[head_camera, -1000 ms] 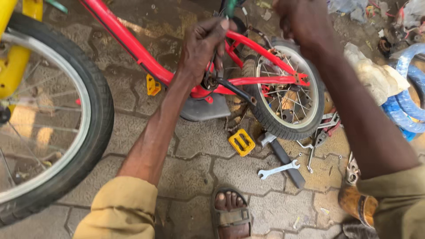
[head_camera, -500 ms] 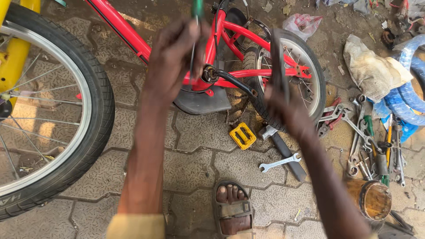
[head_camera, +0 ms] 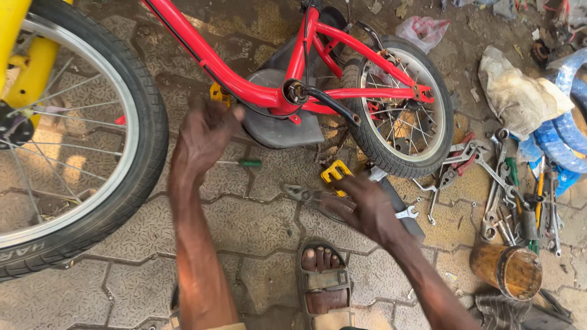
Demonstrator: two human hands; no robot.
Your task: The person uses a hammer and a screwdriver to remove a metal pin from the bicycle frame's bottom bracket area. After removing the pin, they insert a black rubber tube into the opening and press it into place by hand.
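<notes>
A small red bicycle (head_camera: 257, 91) lies on the paving with its rear wheel (head_camera: 400, 110) at the upper right. My left hand (head_camera: 205, 131) hovers just below the red frame, fingers loose and holding nothing. A green-handled screwdriver (head_camera: 241, 163) lies on the pavers right beside that hand. My right hand (head_camera: 364, 208) is low over the ground and grips grey pliers (head_camera: 302, 194) that stick out to the left. A yellow pedal (head_camera: 335, 171) rests just above that hand, and a wrench (head_camera: 408, 212) lies to its right.
A large black tyre on a yellow bicycle (head_camera: 73, 153) fills the left side. Several spanners and other tools (head_camera: 513, 195) lie scattered at the right, next to a brown tin (head_camera: 506, 270), a dirty cloth (head_camera: 520, 91) and blue tubing (head_camera: 565, 140). My sandalled foot (head_camera: 323, 278) is at the bottom centre.
My left hand has come down from the frame and let go of the green-handled screwdriver, which now lies on the ground. My right hand moved down from the rear wheel, pliers in it.
</notes>
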